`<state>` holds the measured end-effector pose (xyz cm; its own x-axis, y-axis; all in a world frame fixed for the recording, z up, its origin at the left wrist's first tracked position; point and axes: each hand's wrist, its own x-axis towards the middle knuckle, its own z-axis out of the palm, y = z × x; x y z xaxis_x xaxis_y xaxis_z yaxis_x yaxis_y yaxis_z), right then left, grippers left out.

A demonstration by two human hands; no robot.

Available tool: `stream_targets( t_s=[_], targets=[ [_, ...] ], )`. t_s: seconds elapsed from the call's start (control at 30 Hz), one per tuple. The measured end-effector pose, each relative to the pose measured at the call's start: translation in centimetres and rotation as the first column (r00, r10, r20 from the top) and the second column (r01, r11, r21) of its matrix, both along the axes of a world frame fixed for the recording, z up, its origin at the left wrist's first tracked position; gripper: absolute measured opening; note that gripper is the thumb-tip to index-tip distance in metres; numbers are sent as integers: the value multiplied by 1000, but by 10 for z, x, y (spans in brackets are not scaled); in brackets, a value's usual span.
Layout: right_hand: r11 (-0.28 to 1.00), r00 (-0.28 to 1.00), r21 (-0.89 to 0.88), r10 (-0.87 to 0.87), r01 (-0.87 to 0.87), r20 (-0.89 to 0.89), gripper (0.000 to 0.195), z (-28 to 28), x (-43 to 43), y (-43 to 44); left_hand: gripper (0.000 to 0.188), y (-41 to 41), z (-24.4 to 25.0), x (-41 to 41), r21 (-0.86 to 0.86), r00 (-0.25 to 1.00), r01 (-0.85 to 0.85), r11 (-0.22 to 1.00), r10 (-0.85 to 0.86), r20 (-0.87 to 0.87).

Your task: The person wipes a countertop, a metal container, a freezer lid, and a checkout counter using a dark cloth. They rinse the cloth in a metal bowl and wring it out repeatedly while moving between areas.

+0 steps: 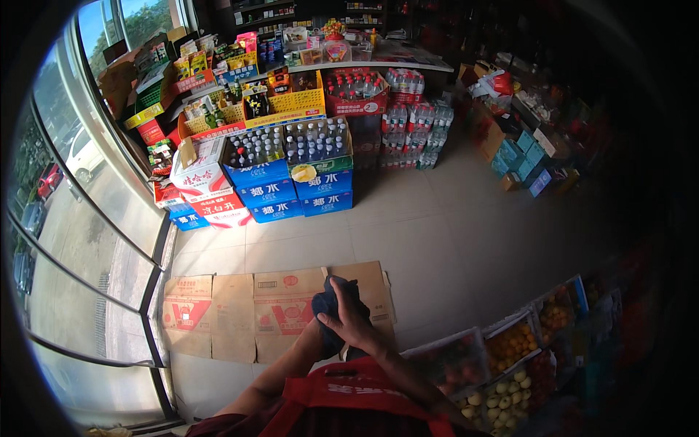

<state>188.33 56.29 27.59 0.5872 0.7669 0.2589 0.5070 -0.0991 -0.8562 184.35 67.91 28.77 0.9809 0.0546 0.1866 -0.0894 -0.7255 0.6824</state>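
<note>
A crumpled dark blue cloth (330,306) is bunched between my hands in front of my red apron (349,385). My right hand (351,323) grips it from the right, thumb and a finger showing on top. From the left, my left forearm (297,349) runs up to the cloth, which covers most of my left hand; its fingers are hidden. Below the hands, a flattened cardboard box (232,317) with red print lies on the tiled floor.
Ahead stand stacked blue drink cartons (273,192), open bottle trays (317,139) and a counter (420,63). Glass panes (93,262) line the left. Close at right are crates of orange fruit (510,344) and pale fruit (508,401). Boxes (519,155) sit farther right.
</note>
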Motion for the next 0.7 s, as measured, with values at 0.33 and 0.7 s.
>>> stream_targets(
  t_s=[0.33, 0.7],
  targets=[
    [962, 789, 92, -154, 257, -594, 81, 15, 240, 5, 48, 55, 71, 237, 224, 983, 110, 968, -139, 121],
    [851, 256, 304, 208, 428, -944, 76, 8, 506, 27, 58, 82, 39, 526, 61, 898, 348, 935, -352, 265]
  ],
)
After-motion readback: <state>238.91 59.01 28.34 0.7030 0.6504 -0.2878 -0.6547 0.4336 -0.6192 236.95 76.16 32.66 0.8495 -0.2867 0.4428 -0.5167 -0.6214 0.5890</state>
